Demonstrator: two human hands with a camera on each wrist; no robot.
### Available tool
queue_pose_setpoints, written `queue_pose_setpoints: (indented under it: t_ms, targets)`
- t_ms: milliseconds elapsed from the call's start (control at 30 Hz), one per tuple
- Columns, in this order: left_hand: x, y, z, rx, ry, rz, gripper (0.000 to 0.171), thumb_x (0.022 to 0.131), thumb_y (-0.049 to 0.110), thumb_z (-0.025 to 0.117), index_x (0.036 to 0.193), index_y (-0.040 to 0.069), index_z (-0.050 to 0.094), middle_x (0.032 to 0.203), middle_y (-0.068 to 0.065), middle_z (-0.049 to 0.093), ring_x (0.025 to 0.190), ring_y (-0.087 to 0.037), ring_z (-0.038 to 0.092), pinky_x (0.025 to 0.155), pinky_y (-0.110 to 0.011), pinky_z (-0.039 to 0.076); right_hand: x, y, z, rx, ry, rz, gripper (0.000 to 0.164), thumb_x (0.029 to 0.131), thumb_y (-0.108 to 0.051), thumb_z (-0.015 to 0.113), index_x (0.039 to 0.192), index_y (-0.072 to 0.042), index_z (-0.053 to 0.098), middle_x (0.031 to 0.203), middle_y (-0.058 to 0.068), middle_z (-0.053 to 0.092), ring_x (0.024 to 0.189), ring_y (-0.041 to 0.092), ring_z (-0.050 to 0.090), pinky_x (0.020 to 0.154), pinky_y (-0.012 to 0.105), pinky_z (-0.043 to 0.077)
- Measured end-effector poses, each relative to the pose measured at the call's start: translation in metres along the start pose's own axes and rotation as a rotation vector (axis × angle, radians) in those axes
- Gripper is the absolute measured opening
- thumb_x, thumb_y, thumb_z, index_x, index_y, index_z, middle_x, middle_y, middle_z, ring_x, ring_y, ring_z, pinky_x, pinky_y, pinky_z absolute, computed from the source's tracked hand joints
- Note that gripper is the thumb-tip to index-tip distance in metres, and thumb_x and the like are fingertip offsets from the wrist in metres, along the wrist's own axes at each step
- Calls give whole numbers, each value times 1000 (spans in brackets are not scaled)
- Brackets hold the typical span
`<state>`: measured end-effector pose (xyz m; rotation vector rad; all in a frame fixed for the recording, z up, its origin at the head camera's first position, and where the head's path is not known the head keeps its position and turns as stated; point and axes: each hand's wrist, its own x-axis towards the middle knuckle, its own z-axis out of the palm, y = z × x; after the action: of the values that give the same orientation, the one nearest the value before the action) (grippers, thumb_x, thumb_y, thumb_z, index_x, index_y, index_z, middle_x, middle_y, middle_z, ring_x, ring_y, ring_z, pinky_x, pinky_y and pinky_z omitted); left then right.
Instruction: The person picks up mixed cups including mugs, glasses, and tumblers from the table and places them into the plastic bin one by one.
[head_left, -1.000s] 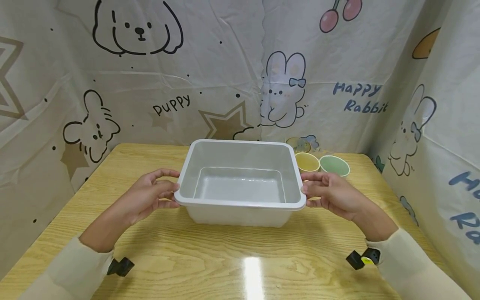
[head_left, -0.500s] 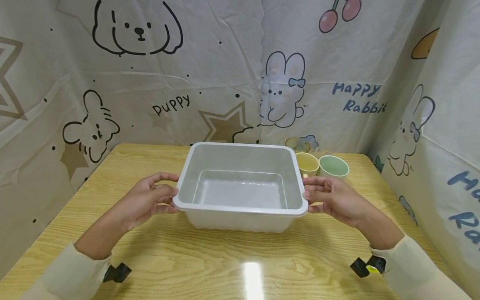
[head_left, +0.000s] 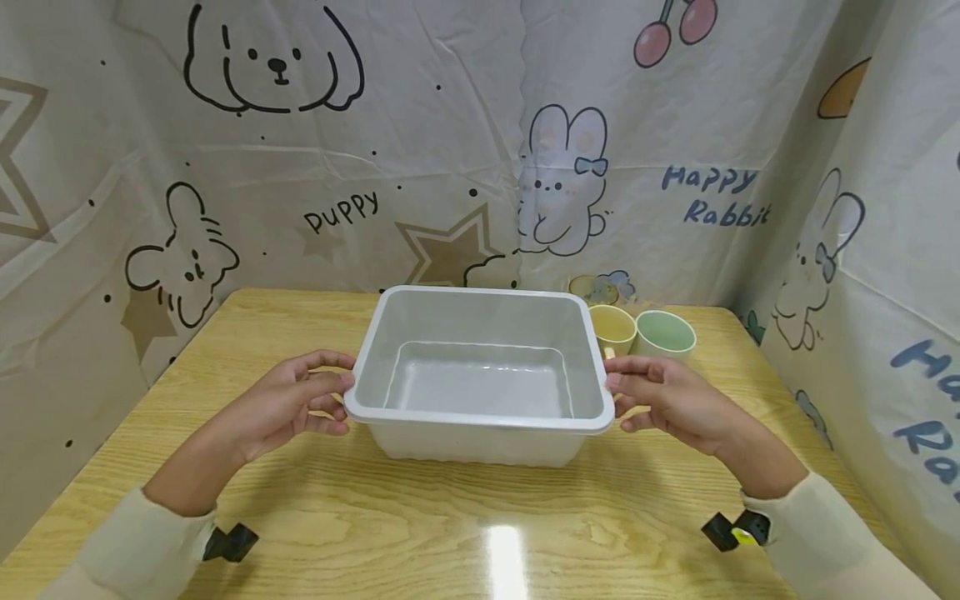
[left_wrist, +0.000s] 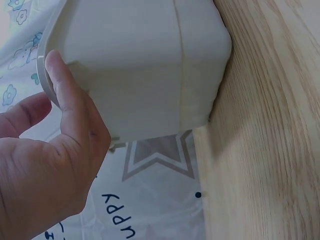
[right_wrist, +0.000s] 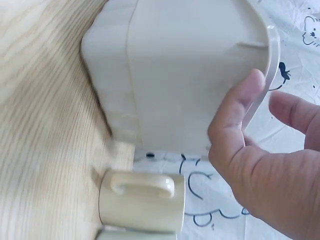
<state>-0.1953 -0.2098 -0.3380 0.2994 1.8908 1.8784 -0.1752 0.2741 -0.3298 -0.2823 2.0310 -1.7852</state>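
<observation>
A pale grey plastic tub [head_left: 480,443] stands upright on the wooden table in the head view, its inside bare. At its left end my left hand [head_left: 296,398] has the thumb on the rim and the fingers below it. My right hand [head_left: 667,396] takes the rim at the other end in the same way. Seen from the left wrist, a fingertip [left_wrist: 53,60] lies just under the lip. In the right wrist view a finger and the thumb flank the rim, and the tub's base rests on the table.
A yellow mug [head_left: 613,325] stands close behind the tub's right side, its handle facing forward. Beside it is a green cup [head_left: 666,333]. Printed cloth [head_left: 450,167] hangs behind the wooden table [head_left: 420,533] and along its sides.
The tub came slightly toward me and down at first, then stayed in place over the last half second. The lower fingers of both hands have since eased away from its sides.
</observation>
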Motion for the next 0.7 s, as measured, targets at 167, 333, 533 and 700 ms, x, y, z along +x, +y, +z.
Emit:
queue_pose_setpoints:
  t_ms: [167, 333, 533, 700]
  targets:
    - [1, -1, -4, 18, 28, 5, 36, 105, 19, 60, 132, -1, 48, 102, -11, 63, 78, -16, 64, 76, -39, 63, 1, 4, -5, -110, 33, -10, 50, 109, -21, 53, 143, 14, 42, 111, 5, 66, 91, 21, 67, 76, 34, 62]
    - [4, 0, -6, 100, 94, 15, 40, 105, 27, 62, 132, 0, 51, 108, -10, 62, 84, -21, 64, 76, -39, 63, 3, 8, -9, -244, 108, -23, 46, 107, -23, 57, 140, 10, 51, 109, 8, 66, 92, 25, 67, 75, 35, 62]
    - [8, -2, -8, 150, 146, 30, 43, 105, 30, 62, 130, -3, 51, 112, -10, 58, 89, -21, 63, 77, -35, 62, 3, 12, -15, -427, 212, -66, 42, 107, -25, 58, 136, 6, 57, 106, 12, 67, 91, 28, 66, 73, 33, 61]
    - [14, -1, -13, 164, 187, 40, 44, 105, 33, 61, 129, -3, 51, 112, -9, 56, 91, -19, 63, 79, -32, 61, 3, 18, -24, -534, 303, -90, 41, 107, -26, 58, 134, 4, 59, 109, 15, 67, 90, 27, 65, 70, 31, 61]
